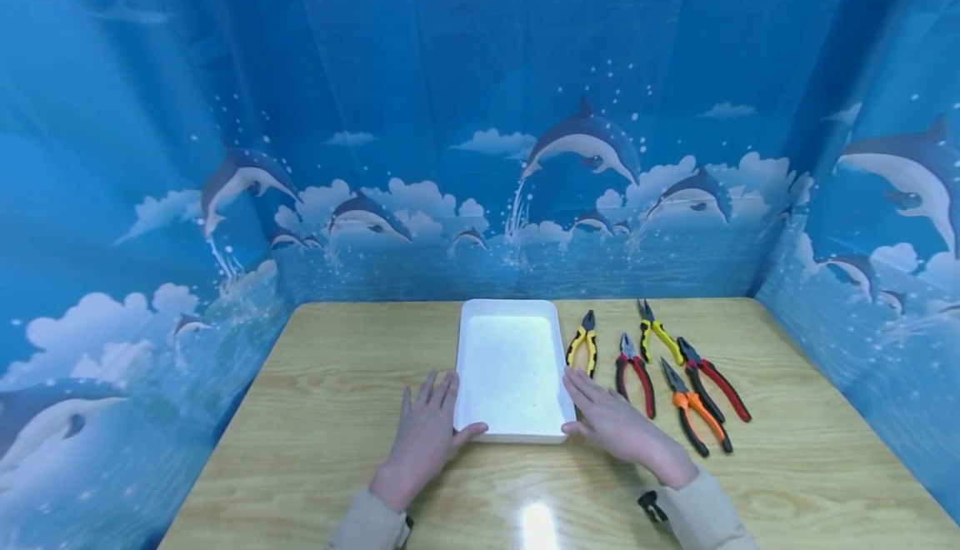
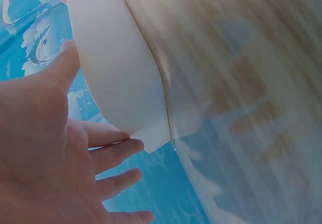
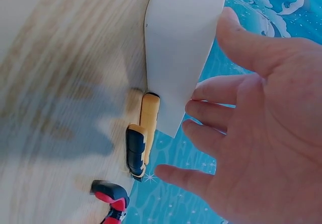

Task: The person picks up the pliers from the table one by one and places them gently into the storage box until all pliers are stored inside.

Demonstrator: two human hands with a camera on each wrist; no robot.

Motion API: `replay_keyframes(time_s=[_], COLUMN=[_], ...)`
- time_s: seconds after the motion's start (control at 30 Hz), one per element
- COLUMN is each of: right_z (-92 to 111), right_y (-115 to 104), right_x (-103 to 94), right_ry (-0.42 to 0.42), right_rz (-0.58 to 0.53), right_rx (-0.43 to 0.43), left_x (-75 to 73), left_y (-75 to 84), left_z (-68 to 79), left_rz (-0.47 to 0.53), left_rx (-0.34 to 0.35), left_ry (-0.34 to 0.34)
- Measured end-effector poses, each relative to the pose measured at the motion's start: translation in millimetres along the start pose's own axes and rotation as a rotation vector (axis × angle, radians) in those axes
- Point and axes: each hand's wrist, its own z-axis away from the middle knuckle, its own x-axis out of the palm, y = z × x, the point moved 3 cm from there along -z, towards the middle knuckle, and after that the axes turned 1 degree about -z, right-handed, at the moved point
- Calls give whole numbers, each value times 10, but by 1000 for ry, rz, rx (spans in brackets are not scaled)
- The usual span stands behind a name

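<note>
Broadly, a blue curtain [image 1: 420,50] printed with leaping dolphins fills the upper frame and both sides. Below it, a wood-grain worktop [image 1: 345,358] spans the lower frame. A shallow white tray [image 1: 513,375] lies flat at its center, with nothing visible inside. Two bare hands flank the tray's near end, fingers extended rather than curled: the left hand [image 1: 423,425] at its left wall, the right hand [image 1: 617,421] at its right. Right of center lie orange-and-black pliers [image 1: 684,400], two red-and-black pliers [image 1: 705,363] [image 1: 639,368], and two yellow-and-black pliers [image 1: 663,334] [image 1: 592,350], one just beside the tray.

With only flat fingers steadying it, the tray could probably twist if one side is pushed harder; a slide rightward might knock the neighboring yellow-and-black pliers askew.
</note>
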Motion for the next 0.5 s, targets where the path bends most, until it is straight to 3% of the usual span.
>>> replay_keyframes(time_s=[0.2,0.5], right_z=[35,39], right_y=[1,-3], right_x=[-14,-16], right_ry=[3,-3], right_rz=[-7,-16], right_rx=[-9,-23], left_x=[-28,-49], left_y=[45,52], left_z=[20,35], left_rz=[-39,-10], left_rx=[20,17], left_ry=[1,-5])
